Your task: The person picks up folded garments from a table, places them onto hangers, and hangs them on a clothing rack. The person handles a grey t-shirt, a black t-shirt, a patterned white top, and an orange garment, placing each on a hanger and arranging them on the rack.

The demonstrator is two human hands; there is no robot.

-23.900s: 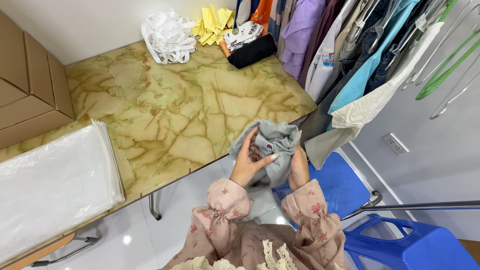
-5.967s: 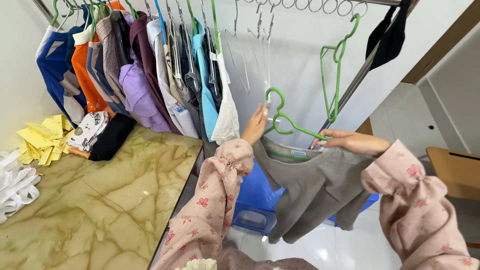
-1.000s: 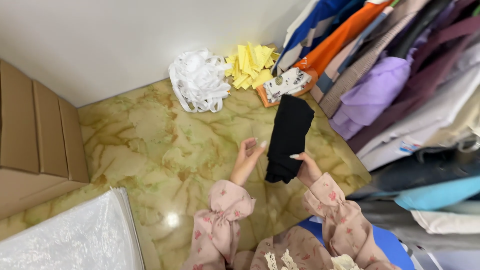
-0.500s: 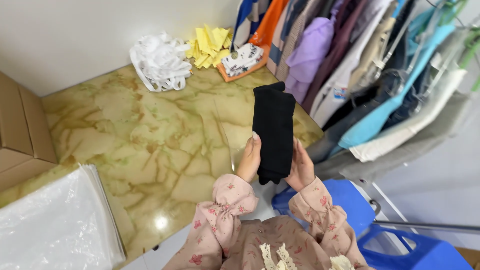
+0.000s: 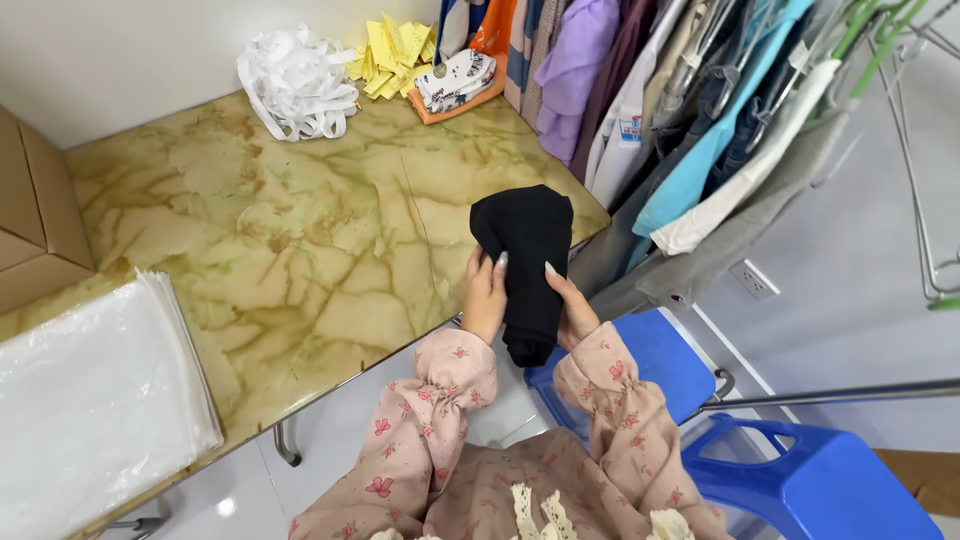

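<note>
Hands, two, both closed on one black garment (image 5: pixel 527 262): left hand (image 5: pixel 485 297) grips its left edge, fingers wrapped round the front; right hand (image 5: pixel 570 305) grips its right edge, thumb side up; garment held upright, folded or bunched lengthwise, over the near right corner of the marble-patterned table (image 5: pixel 250 230), its lower end hanging just below the table edge, between the floral sleeves.

Change noted: a second ago the garment hung longer over the table top, further from the body; now it is drawn in closer to the chest and looks more compact at the top; judged as work in hand on this piece, handling and gathering it, the earlier grey piece on its green hanger no longer in the hands.

Count of items in view:
- black garment, 1; in hands;
- white strap bundle (image 5: pixel 296 80), 1; far edge of table;
- yellow tag pile (image 5: pixel 388 45), 1 heap; beside the bundle;
- printed folded cloth (image 5: pixel 455 78), 1; on an orange piece;
- clear plastic bag stack (image 5: pixel 90 400), 1; near left of table;
- cardboard box (image 5: pixel 35 215), 1; left edge;
- blue plastic stools (image 5: pixel 800 480), 2; right of the person;
- hanging clothes rail (image 5: pixel 690 110), 1; garments too overlapped to count.
</note>
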